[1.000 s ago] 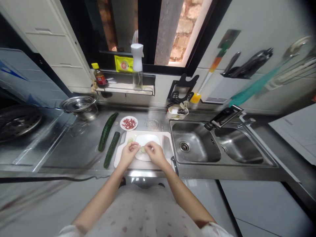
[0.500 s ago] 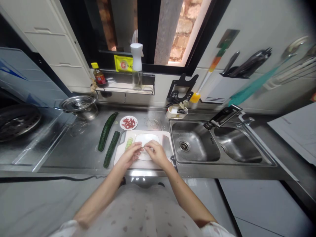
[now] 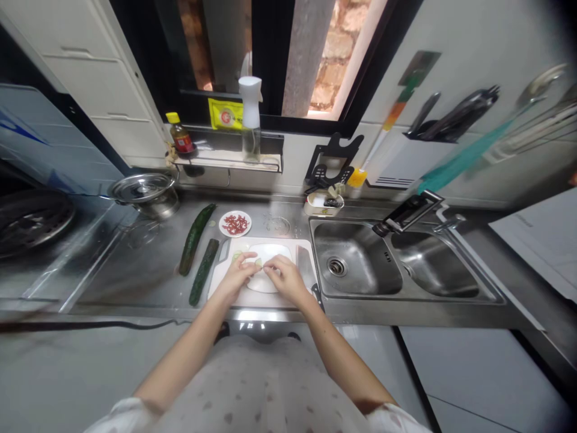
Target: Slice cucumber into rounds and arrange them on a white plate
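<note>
Over a white plate [image 3: 274, 250] on the cutting board [image 3: 299, 246], my two hands nearly meet. A pale green cucumber slice [image 3: 258, 262] sits at the fingertips of my left hand [image 3: 235, 279], pinched between finger and thumb. My right hand [image 3: 285, 278] is closed, its fingertips close beside that slice; what they pinch is too small to tell. Cucumber slices [image 3: 237, 255] on the board's left are partly covered by my left hand. The kitchen knife [image 3: 306, 263] lies along the board's right side. Two cucumber pieces [image 3: 197, 239] [image 3: 204, 272] rest on the counter to the left.
Behind the board stands a small plate of chopped red bits [image 3: 235, 224]. A double sink [image 3: 356, 258] adjoins on the right, with a black faucet [image 3: 406, 213]. At the left are a lidded steel pot [image 3: 148, 195] and a stove [image 3: 33, 222]. A shelf [image 3: 225, 157] holds bottles.
My left hand has moved slightly, its index finger lifting and extending over the slices on the board. The cucumber slice at the fingertips shows more plainly. My right hand has hardly moved.
</note>
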Tool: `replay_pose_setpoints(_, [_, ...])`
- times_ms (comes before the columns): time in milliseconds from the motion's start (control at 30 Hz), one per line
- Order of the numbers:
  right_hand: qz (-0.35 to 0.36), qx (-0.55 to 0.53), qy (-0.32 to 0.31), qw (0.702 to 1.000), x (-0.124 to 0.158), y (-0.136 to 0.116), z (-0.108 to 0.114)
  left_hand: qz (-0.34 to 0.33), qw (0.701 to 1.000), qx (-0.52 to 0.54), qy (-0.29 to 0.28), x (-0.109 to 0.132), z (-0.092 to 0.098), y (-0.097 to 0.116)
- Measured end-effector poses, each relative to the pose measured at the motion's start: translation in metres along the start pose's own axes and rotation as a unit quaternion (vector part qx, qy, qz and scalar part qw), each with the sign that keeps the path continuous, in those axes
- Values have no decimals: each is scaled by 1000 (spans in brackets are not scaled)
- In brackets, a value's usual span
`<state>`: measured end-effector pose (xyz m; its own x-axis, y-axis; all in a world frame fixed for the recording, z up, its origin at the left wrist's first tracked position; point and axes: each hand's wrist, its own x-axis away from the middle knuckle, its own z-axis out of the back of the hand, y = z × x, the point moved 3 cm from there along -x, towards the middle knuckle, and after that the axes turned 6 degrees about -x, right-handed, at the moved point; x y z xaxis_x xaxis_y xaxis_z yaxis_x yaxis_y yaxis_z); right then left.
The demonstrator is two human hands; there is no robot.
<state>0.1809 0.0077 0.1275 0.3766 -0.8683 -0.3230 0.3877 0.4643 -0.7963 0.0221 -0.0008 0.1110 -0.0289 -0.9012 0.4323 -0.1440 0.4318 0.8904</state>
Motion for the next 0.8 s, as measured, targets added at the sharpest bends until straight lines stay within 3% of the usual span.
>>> replay_pose_setpoints(333, [-12,-8,-2,1000,-2,0,-2,-27,999,22,-4,0,0,4])
replay_pose_setpoints(800, [-101,-90,36,990,-5,18,-4,-107,994,-21,-18,-14,-9,5])
